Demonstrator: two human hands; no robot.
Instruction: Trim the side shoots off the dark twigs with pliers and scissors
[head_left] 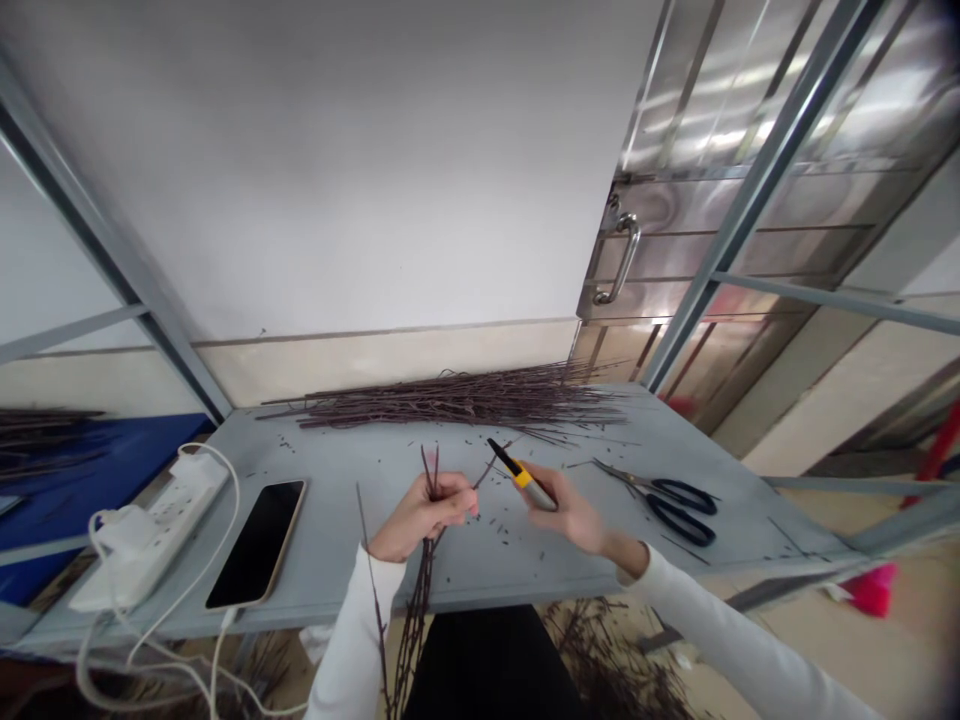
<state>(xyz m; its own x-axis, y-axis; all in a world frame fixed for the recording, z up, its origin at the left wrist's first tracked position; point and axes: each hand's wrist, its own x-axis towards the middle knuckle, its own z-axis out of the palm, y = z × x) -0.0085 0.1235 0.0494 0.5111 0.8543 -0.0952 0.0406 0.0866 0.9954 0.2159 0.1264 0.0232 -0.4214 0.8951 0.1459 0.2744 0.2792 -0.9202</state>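
My left hand (431, 512) is closed around a few thin dark twigs (420, 600), whose lower ends hang past the front edge of the table. One short twig end pokes out to the right from its fingertips. In my right hand (566, 512) is a utility knife (523, 474) with a yellow and grey handle and a black tip, pointing up and left. That tip is close to the short twig end; whether they touch I cannot tell. Behind both hands a long pile of dark twigs (457, 398) lies across the back of the table.
The grey table (337, 540) is scattered with small twig bits. Scissors with dark handles (667, 500) lie at the right. On the left are a phone (257, 545) on a charging cable and a white power strip (154, 530). Metal posts (757, 190) rise at both sides; twigs litter the floor.
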